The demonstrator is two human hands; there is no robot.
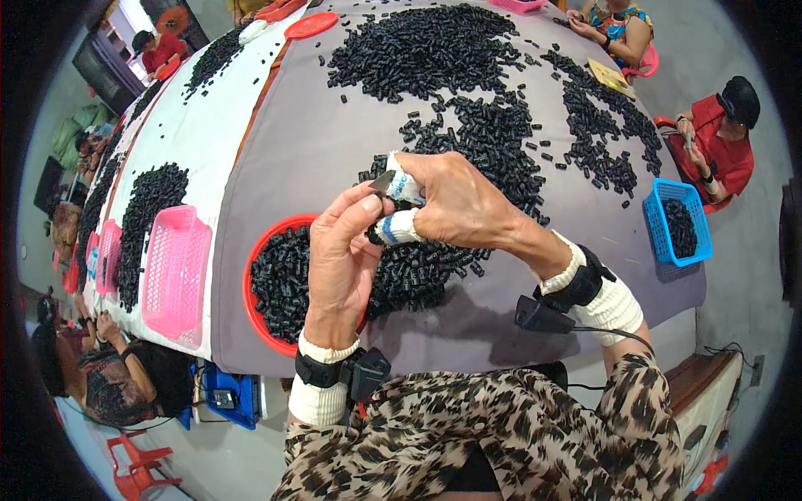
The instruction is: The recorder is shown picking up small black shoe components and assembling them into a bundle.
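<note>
Grey table (284,159) under black pieces (426,50)

A sky-blue rectangular basket of perforated plastic (655,220) stands at the right edge of the grey cloth-covered tabletop (288,125), near a seated person in a red top and black cap (725,159). A flat yellow sheet (611,78) lies toward the far right corner, where a person in a multicoloured patterned top (632,37) sits. A round, shallow red plastic tray (311,25) lies near the left edge's far end. A pink rectangular lattice basket (175,275) stands beyond the left edge, on white covering (200,134). Past the near left corner stands a red plastic chair (138,462).
</note>
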